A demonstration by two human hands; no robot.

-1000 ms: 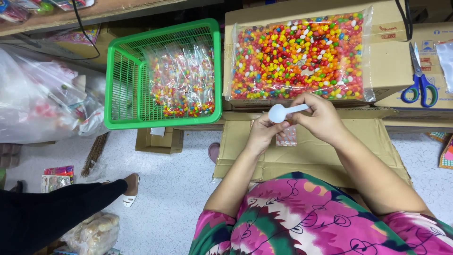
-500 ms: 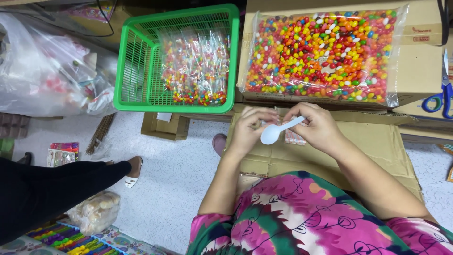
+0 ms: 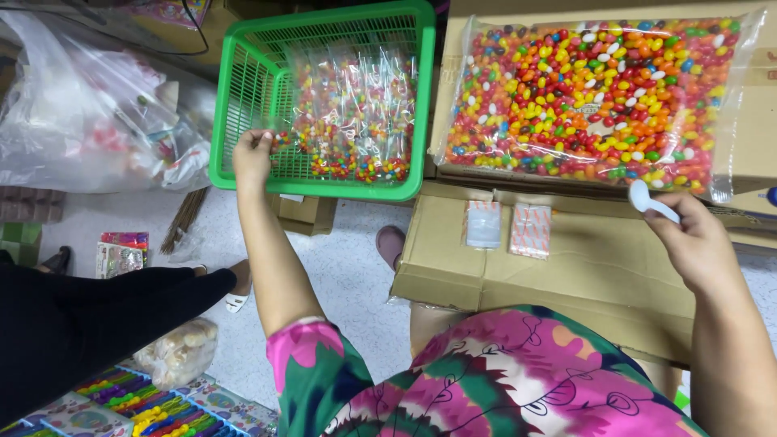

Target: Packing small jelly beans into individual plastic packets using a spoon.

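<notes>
Evenly and brightly lit, probably from overhead, with only soft, faint shadows under the cardboard (image 3: 566,267) and the green basket (image 3: 324,97). White glare on the clear bag of candy (image 3: 591,97) and on the plastic sack (image 3: 89,121) at left, washing out detail there. Sharp at centre; slightly soft and stretched toward the corners, with mild blur on the left hand (image 3: 252,158).

We wore a short-sleeved top (image 3: 502,380) — swirls of pink, green and dark blue, black line-drawing — and bare forearms.
</notes>
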